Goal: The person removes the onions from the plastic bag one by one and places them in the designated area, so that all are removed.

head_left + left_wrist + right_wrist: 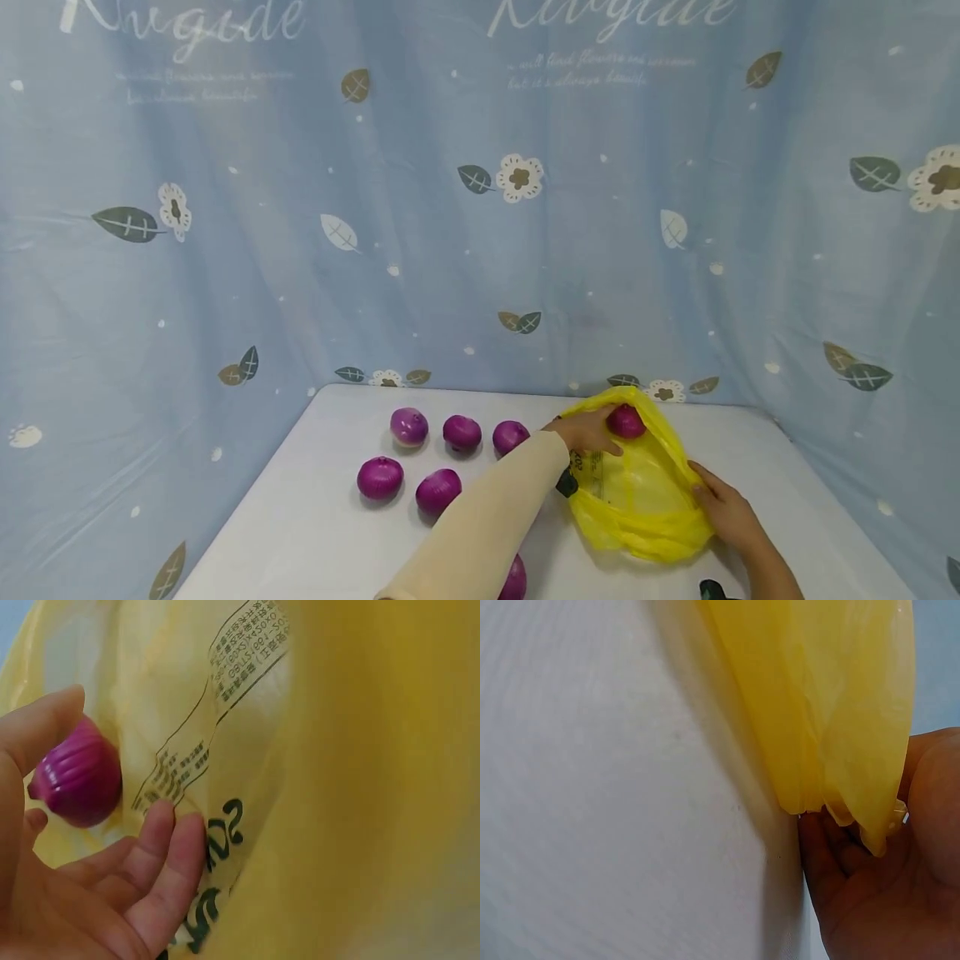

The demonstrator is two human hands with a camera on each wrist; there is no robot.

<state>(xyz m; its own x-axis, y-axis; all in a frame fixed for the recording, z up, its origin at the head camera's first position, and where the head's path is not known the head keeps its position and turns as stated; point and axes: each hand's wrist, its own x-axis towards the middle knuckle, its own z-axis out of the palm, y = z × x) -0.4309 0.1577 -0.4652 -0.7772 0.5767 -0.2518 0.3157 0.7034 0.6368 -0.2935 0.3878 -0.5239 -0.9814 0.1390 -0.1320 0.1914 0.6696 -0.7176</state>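
Note:
A yellow plastic bag stands with its mouth spread at the right of the white table. My left hand reaches into that mouth, its fingers spread and loosely bent. Just past its fingertips is a red onion inside the bag. In the left wrist view, the onion appears behind the thumb, and the fingers do not close round it. My right hand grips the bag's right edge. The right wrist view has the gathered yellow film between thumb and fingers, partly hiding the fingertips.
On the white table, several red onions lie to the left of the bag. One more onion is partly hidden behind the left sleeve. A blue patterned curtain hangs behind the table and along its sides.

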